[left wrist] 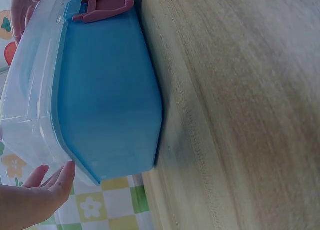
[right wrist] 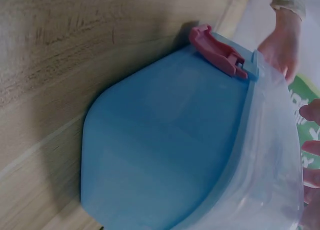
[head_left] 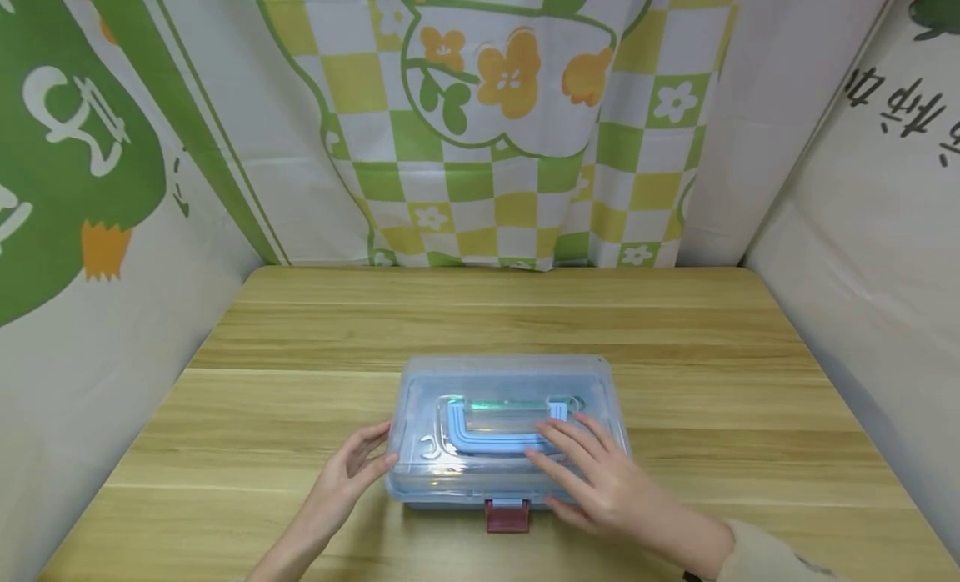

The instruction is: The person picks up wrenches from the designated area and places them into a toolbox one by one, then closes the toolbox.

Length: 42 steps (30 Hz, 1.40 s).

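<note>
A blue plastic toolbox (left wrist: 110, 95) with a clear lid (head_left: 420, 398) sits on the table, its light-blue handle (head_left: 487, 442) folded flat on top. At the front, the dark red latch (head_left: 507, 517) hangs away from the lid, swung out and down. My left hand (head_left: 347, 474) is at the lid's left side, with thumb and fingertips right at its edge. My right hand (head_left: 600, 482) rests on the lid's right front part, fingers spread, some of them over the handle. A green item shows dimly through the lid.
The toolbox stands on a wood-grain table (head_left: 300, 332). Behind the table hangs a checkered green and yellow curtain (head_left: 480, 182). White printed cloth walls (head_left: 862, 257) close in the left and right sides.
</note>
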Each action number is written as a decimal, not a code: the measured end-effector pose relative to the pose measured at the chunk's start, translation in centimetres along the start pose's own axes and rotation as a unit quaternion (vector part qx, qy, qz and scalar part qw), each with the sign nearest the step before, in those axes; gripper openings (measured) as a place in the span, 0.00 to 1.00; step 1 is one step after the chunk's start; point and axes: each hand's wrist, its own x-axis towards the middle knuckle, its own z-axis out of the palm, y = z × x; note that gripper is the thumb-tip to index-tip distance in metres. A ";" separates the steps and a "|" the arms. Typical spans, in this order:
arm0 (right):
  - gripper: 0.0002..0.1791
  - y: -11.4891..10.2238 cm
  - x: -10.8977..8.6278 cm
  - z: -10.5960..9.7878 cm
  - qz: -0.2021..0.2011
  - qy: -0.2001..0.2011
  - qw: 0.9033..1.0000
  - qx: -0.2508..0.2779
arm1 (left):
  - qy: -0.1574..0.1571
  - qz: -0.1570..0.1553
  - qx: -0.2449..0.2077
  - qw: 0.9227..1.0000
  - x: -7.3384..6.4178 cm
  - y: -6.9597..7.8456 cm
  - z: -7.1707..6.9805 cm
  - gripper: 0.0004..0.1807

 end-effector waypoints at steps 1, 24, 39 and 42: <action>0.21 -0.1 0.2 0.1 -0.015 0.003 1.000 -0.007 | 0.001 0.001 -0.001 1.000 0.0 0.0 0.0 0.24; 0.20 -2.0 -0.4 3.2 -0.141 -0.049 0.982 -0.114 | 0.006 -0.014 -0.011 1.000 0.1 -0.2 0.0 0.24; 0.24 -2.4 -1.3 4.4 -0.144 -0.104 0.964 -0.196 | 0.016 -0.016 -0.022 0.999 0.1 -0.2 0.3 0.23; 0.23 -2.3 -1.2 4.5 -0.154 -0.095 0.964 -0.194 | 0.016 -0.015 -0.022 1.000 0.1 -0.2 0.3 0.22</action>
